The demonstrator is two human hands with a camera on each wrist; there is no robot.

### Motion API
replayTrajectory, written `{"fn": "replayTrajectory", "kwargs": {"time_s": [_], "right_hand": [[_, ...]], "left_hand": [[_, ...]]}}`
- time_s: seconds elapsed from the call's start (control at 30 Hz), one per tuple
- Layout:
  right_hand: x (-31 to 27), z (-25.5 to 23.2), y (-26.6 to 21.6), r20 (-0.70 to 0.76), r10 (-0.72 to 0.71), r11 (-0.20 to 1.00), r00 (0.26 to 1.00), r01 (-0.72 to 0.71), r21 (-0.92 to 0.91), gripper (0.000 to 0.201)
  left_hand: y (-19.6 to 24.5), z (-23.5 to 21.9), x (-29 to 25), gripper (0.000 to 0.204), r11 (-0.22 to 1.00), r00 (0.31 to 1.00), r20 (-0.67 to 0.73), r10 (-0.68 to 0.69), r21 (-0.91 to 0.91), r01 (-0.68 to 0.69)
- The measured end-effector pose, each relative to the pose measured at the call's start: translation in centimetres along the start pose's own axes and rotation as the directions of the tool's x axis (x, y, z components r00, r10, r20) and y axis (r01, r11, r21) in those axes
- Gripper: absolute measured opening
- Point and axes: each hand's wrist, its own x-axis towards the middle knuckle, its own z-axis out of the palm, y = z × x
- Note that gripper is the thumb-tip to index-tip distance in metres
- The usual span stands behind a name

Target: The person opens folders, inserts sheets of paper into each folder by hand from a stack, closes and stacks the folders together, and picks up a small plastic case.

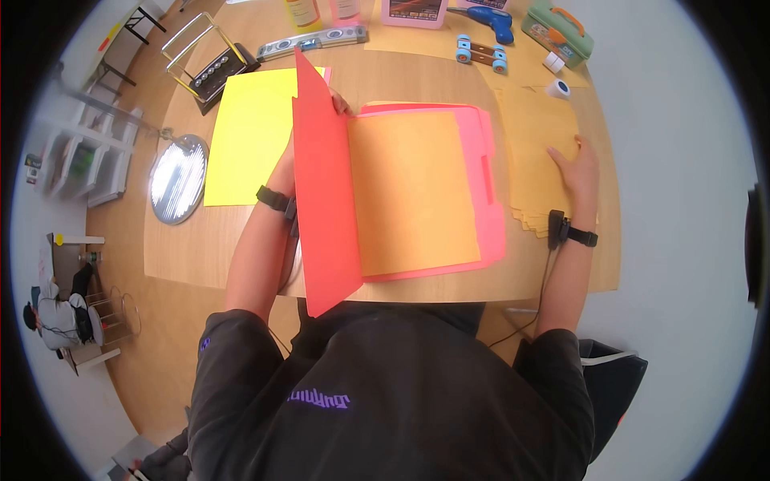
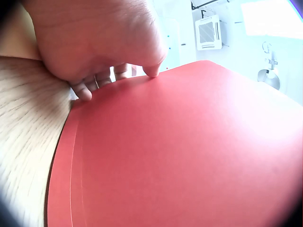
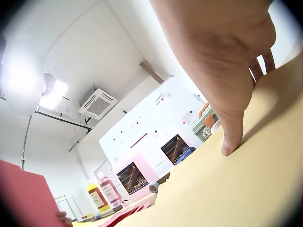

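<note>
The red folder cover stands raised and tilted at its left side, and my left hand grips its edge, largely hidden behind it. From the left wrist view, the left hand has thumb and fingers at the top edge of the red cover. Inside the open folder lies an orange-yellow sheet, over pink folders. On the right, my right hand rests spread on a stack of tan-yellow sheets. Its thumb touches the top sheet beside the right hand.
Left of the folder are a bright yellow sheet, a round mirror and a Newton's cradle. Along the back stand a level, bottles, a blue drill, a small wheeled toy, a green box and a white roll.
</note>
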Motion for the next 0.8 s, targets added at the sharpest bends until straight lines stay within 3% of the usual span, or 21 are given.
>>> {"fn": "replayTrajectory", "kwargs": {"time_s": [0.13,0.2,0.3,0.43,0.5,0.73,0.8], "right_hand": [[0.5,0.1,0.3,-0.025,0.009,0.998,1.000,-0.008,0.070,0.076],[0.6,0.1,0.3,-0.142,0.043,0.995,0.989,-0.029,0.100,0.070],[0.4,-0.9,-0.8,-0.071,0.142,0.963,0.987,-0.122,0.241,0.066],[0.6,-0.3,-0.3,-0.127,0.160,0.957,0.979,-0.122,0.264,0.057],[1.4,0.9,1.6,-0.201,0.031,0.969,0.979,0.020,0.245,0.043],[1.7,0.9,1.5,-0.149,0.103,0.967,0.984,-0.063,0.247,0.035],[1.8,1.2,1.7,-0.312,0.065,0.975,0.948,0.007,0.224,0.035]], "left_hand": [[0.6,0.4,0.0,0.029,1.000,0.999,-0.037,0.001,0.024,-0.001],[0.9,0.5,0.0,0.025,0.999,0.998,-0.059,-0.001,0.053,0.004],[0.9,0.2,0.1,0.023,0.998,0.997,-0.072,-0.028,0.053,0.032],[-0.3,-1.6,0.9,0.022,0.998,0.999,0.033,0.016,0.057,-0.018],[-0.3,-1.7,0.9,0.021,0.998,0.999,0.044,0.027,0.058,-0.029],[0.4,-0.6,0.4,0.020,0.996,1.000,0.015,-0.002,0.092,0.001],[0.9,0.0,0.2,0.021,0.997,0.997,-0.050,-0.051,0.053,0.054]]}}
